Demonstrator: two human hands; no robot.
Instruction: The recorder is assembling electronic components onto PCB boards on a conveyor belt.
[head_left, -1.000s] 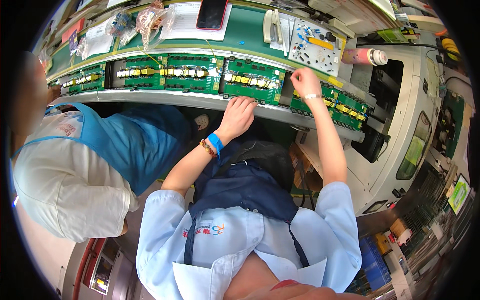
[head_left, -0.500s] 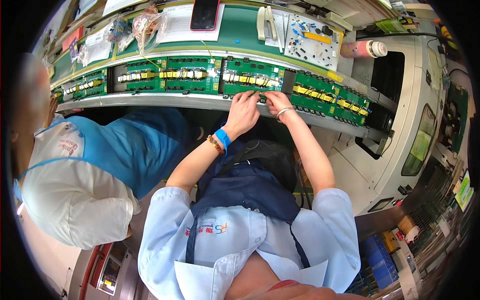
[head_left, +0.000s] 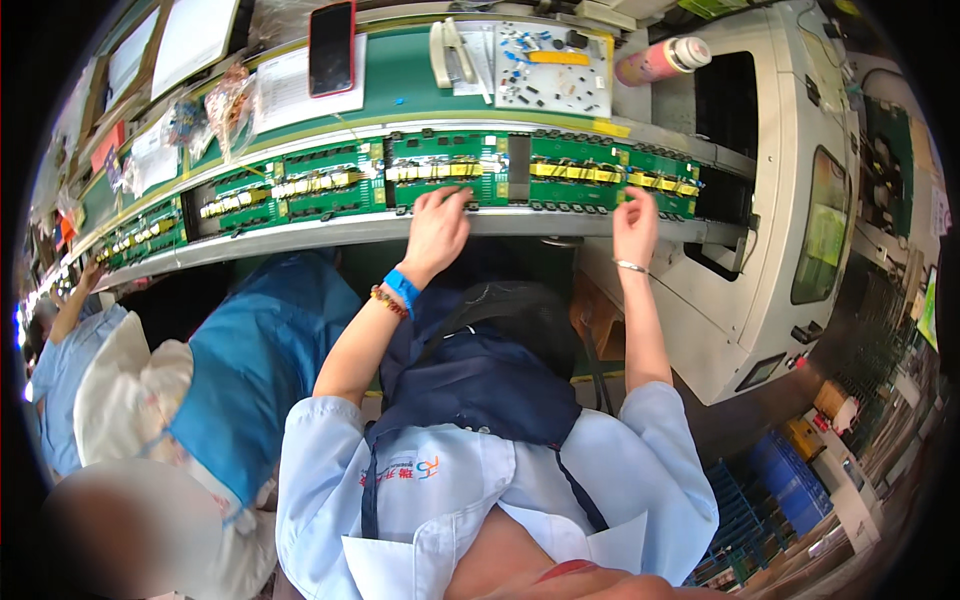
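My left hand [head_left: 438, 228], a blue band and a beaded bracelet at its wrist, rests at the near edge of a green circuit board [head_left: 432, 150] with a row of yellow components. Its fingers are bent but apart, and I see nothing held in them. My right hand [head_left: 636, 228], wearing a metal bangle, is over the near edge of another green circuit board [head_left: 575, 191] farther right. Its fingers are loosely curled with a gap between them; no held thing shows. Both boards lie in a long metal rail [head_left: 350, 226].
Behind the rail are a tray of loose small parts [head_left: 510, 82], a white-handled tool [head_left: 440, 55], a phone [head_left: 332, 50] and a pink bottle [head_left: 655, 62]. A pale machine [head_left: 770, 230] stands at the right. A co-worker in a blue apron [head_left: 265, 350] is close on my left.
My hands were together at one board's near edge; now they are apart, the right one farther right over the adjoining board. The view has shifted, and the co-worker on the left has moved.
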